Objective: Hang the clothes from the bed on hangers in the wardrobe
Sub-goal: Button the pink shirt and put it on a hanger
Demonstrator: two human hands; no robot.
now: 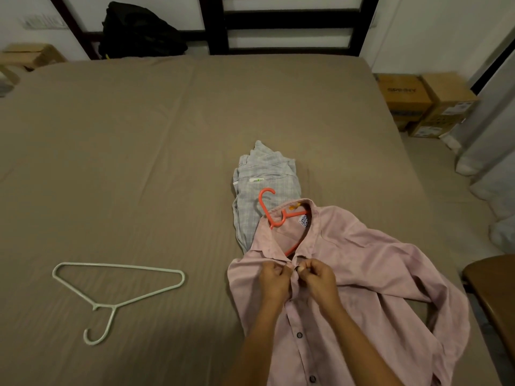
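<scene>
Both hands [298, 280] pinch soft pink shirt [362, 274] placket over curved coral hanger [271, 210].

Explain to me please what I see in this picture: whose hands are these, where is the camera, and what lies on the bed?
There is no machine here. A person wears one wide camera on the head, so you look forward and down over their own two arms. The left hand and the right hand meet at the top button of a pink shirt; the fingers pinch the cloth there, apparently fastening the button. The shirt lies flat on the bed, with an orange hanger already inside its collar, the hook sticking out. Partly under the shirt's collar lies a folded grey checked garment. To the left, apart from the clothes, a white hanger lies unused. Behind the bed stand a black bag and, at the right, cardboard boxes.
</scene>
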